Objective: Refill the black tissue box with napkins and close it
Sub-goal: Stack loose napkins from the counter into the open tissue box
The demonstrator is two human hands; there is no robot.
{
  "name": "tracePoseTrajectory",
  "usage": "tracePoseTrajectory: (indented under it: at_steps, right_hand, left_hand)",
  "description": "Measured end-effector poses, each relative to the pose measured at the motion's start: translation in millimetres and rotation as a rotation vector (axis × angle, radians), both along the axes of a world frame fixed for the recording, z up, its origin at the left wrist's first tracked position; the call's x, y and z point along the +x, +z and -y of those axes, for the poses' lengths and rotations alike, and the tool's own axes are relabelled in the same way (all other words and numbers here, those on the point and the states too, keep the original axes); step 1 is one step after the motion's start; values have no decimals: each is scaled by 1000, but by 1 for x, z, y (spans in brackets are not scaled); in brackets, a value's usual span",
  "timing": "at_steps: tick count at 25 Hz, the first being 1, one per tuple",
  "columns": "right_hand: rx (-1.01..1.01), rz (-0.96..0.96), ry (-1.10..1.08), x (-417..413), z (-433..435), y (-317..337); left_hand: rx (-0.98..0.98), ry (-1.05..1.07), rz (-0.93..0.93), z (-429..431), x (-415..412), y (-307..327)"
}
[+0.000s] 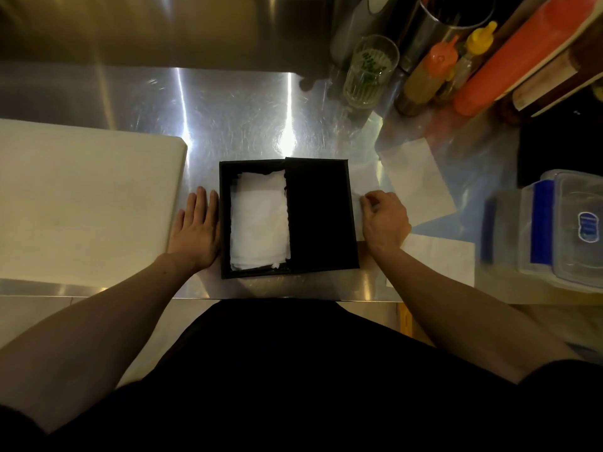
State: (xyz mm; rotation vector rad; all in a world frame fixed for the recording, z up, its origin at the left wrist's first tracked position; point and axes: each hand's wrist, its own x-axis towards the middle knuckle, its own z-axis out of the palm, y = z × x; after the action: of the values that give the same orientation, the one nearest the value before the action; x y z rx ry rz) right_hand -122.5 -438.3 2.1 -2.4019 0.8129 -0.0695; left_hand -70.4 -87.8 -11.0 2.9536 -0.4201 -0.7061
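Observation:
The black tissue box [225, 223] lies on the steel counter near its front edge. A stack of white napkins [259, 220] fills its left half. A black lid panel [318, 216] covers the right half. My left hand [197, 230] lies flat, fingers together, against the box's left wall. My right hand [383, 220] rests at the box's right side, its fingertips pinching the edge of a white napkin [357, 194] that lies beside the box.
A white cutting board [81, 203] sits to the left. Loose napkins [417, 181] [440, 259] lie to the right. Clear plastic containers with blue clips [554, 230] stand at the far right. A glass [370, 70], squeeze bottles [430, 73] and metal canisters stand at the back right.

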Motion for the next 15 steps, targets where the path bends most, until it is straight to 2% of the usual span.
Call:
tracePoseTrajectory:
  at_steps: [6, 15]
  right_hand:
    - [16, 64, -106, -1, 5, 14]
    - [16, 279, -152, 5, -11, 61]
  left_hand:
    - [-12, 1, -16, 1, 1, 0]
    - [-19, 16, -5, 2, 2, 0]
